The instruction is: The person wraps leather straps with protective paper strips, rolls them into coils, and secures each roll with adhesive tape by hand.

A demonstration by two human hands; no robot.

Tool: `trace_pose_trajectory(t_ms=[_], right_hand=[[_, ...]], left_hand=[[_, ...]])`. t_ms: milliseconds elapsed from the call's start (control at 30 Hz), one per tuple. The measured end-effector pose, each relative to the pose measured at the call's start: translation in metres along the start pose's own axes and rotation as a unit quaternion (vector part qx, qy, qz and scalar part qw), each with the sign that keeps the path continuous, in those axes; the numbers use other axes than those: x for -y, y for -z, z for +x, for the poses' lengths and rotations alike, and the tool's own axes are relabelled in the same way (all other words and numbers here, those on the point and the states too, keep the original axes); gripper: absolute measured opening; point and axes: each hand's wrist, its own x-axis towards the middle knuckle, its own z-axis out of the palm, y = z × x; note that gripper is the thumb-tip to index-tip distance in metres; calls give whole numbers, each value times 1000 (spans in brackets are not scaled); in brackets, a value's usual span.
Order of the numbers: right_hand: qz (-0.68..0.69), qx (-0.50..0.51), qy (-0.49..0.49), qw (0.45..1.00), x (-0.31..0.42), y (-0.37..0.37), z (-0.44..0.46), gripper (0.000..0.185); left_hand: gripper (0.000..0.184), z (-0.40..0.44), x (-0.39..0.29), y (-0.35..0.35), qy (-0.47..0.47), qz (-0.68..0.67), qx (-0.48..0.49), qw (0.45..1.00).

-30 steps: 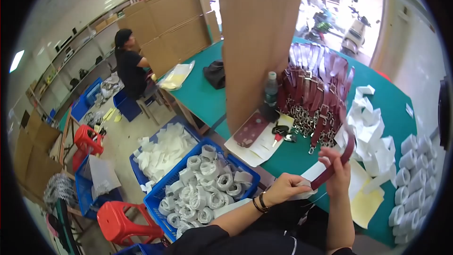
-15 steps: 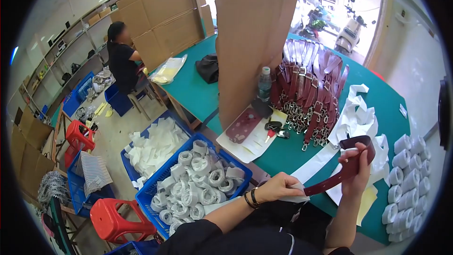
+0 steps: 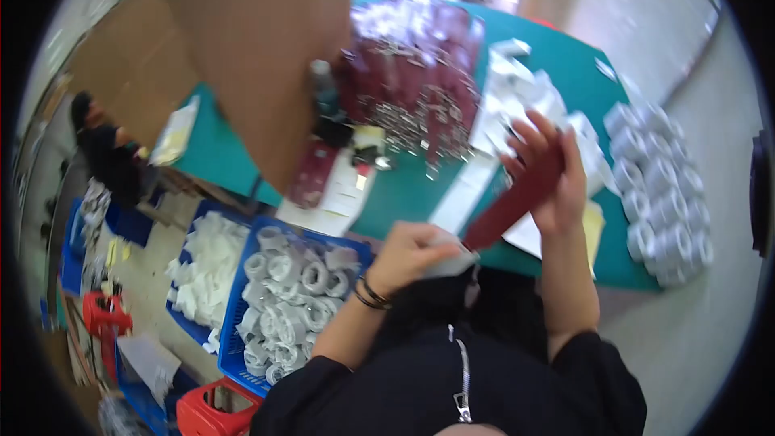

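Note:
My left hand [image 3: 410, 257], with dark bands at its wrist, is closed on a piece of white wrapping strip [image 3: 448, 257] at the end of a dark red strap [image 3: 513, 208]. The strap runs up to the right into my right hand [image 3: 557, 182], which holds its wide part between thumb and palm, the fingers partly spread. Beyond my hands, a long white strip [image 3: 462, 196] lies on the green table. A heap of dark red straps with metal buckles and clasps [image 3: 412, 85] lies farther back. Motion blurs the view.
White rolls [image 3: 662, 194] stand stacked at the table's right. A blue basket [image 3: 232, 347] of white rolls and a bin of white scraps [image 3: 208, 266] are on the left. A cardboard panel [image 3: 266, 56] stands upright near a bottle [image 3: 324, 89]. A person [image 3: 109, 149] sits far left.
The view has swung to the right and downward. My right hand's fingers have opened out, and the strap's curled end now lies straighter along its palm. My left hand keeps its hold.

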Motion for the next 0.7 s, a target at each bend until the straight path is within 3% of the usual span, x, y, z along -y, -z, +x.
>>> trace_pose_trajectory(t_ms=[33, 100, 200, 233, 333, 500, 600, 633, 667, 700], right_hand=[[-9, -26, 7, 1000, 2, 2, -8, 55], [-226, 39, 54, 972, 0, -3, -8, 52], [-342, 121, 71, 929, -17, -5, -25, 51], [-343, 120, 73, 929, -19, -4, -28, 51], [-389, 243, 61, 887, -19, 1, -35, 54], [-376, 291, 14, 880, -30, 2, -34, 60], [-402, 283, 76, 867, -38, 7, -36, 48], [-402, 284, 77, 867, -34, 6, -32, 48], [-205, 197, 11, 959, -26, 7, -24, 52], [5, 96, -56, 994, -18, 11, -17, 55]], left_hand=[[8, 0, 1, -4, 10, -11, 25, 1000], [8, 5, -11, -5, -40, -97, -6, 994], [7, 11, -22, -11, -38, -100, 11, 994], [7, 14, -23, -12, -37, -101, 19, 994], [11, 18, -19, -17, -60, -79, 38, 994], [14, 24, -25, -30, -111, -109, -4, 988], [11, 22, -31, -25, -82, -89, 22, 992], [10, 21, -32, -23, -62, -79, 36, 994], [10, 21, -32, -20, -62, -78, 36, 994], [10, 20, -31, -17, -39, -82, 39, 995]])
